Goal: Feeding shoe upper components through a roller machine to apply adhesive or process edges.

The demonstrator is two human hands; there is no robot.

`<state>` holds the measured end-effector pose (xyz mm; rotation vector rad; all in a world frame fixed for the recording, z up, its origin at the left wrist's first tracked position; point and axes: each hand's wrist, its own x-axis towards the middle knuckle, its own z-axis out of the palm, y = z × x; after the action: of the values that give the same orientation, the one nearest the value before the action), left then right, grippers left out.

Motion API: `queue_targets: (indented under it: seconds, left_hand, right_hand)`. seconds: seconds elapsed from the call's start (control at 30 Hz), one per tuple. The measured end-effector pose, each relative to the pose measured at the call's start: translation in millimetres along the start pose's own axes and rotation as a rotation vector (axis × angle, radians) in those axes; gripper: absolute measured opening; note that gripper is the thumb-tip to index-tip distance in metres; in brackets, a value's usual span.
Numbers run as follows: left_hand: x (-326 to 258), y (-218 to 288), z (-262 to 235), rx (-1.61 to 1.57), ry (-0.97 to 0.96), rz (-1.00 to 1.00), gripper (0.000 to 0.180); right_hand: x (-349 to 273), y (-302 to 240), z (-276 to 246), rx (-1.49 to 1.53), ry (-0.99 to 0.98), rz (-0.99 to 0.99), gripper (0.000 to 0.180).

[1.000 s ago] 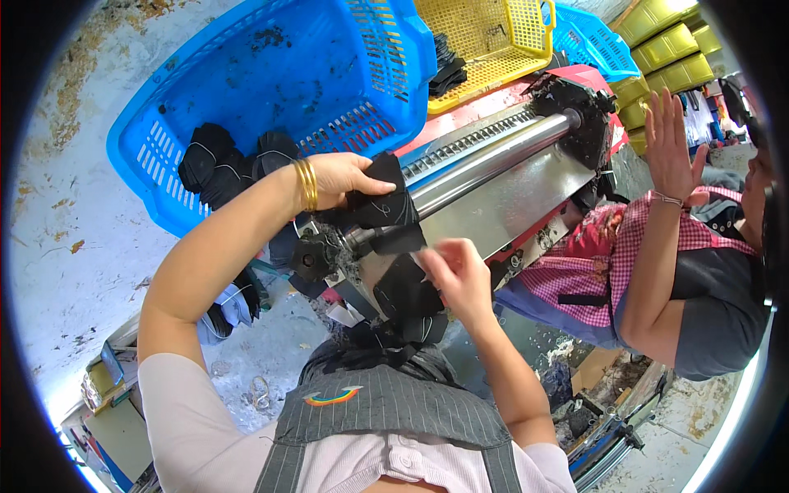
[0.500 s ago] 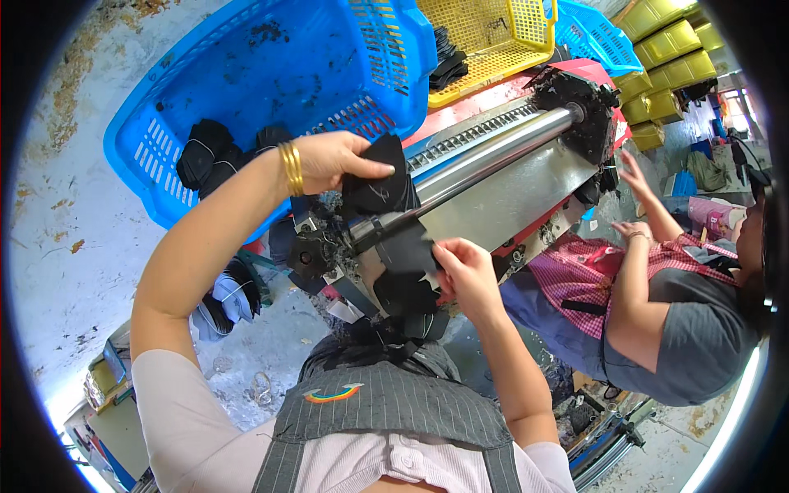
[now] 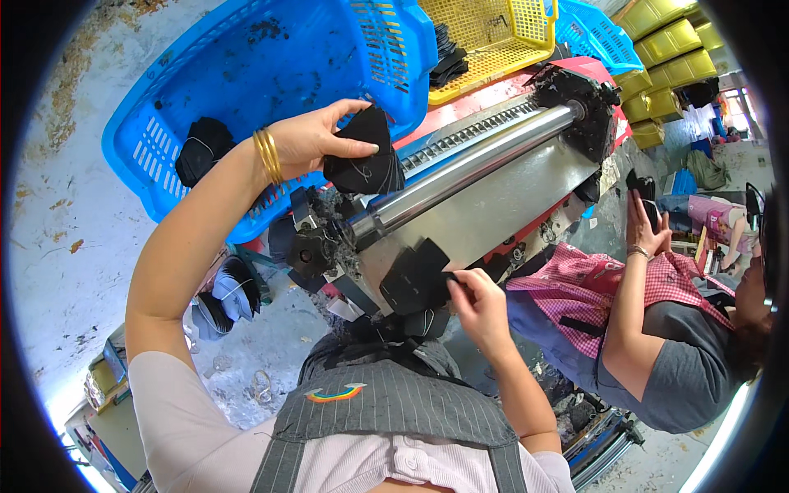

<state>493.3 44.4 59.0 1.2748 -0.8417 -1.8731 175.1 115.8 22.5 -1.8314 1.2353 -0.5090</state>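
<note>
Left hand (image 3: pixel 316 135) pinching black cloth (image 3: pixel 366 160)

Daylit workshop: pale, stained concrete floor (image 3: pixel 57 246), yellow crates (image 3: pixel 657 25) stacked at back.

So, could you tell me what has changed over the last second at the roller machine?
The left hand has lifted its black fabric piece up off the machine's end, away from the metal roller. The right hand stays low, pinching another black piece against the front plate. The co-worker's raised hand has come down in front of them. The blue basket stayed put.
</note>
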Motion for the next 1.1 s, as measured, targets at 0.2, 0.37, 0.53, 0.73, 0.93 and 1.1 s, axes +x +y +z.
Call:
queue_targets:
  seconds: [0.2,0.37,0.53,0.73,0.93,1.1]
  left_hand:
    - [12.9,-20.7,9.3,-0.060,-0.158,-0.208,0.026]
    - [21.5,-37.6,7.1,-0.050,-0.048,-0.302,0.025]
    - [19.3,-31.3,-1.5,0.018,0.019,-0.150,0.027]
    - [1.2,-4.3,-1.2,0.028,0.071,-0.009,0.036]
    - [10.5,-23.1,10.1,-0.038,-0.021,-0.214,0.025]
    - [15.1,-35.1,5.6,-0.094,-0.043,-0.282,0.026]
  right_hand:
    - [36.3,-9.8,2.9,0.613,-0.238,0.545,0.017]
    - [30.8,-5.8,24.3,-0.066,0.138,-0.053,0.028]
    - [-6.2,-1.6,14.7,-0.132,-0.153,0.103,0.028]
    - [-4.5,-1.0,2.7,0.126,0.021,0.114,0.015]
    - [26.2,-15.5,14.8,0.792,-0.144,0.589,0.021]
    - [11.2,-1.1,25.1,0.014,0.141,0.022,0.026]
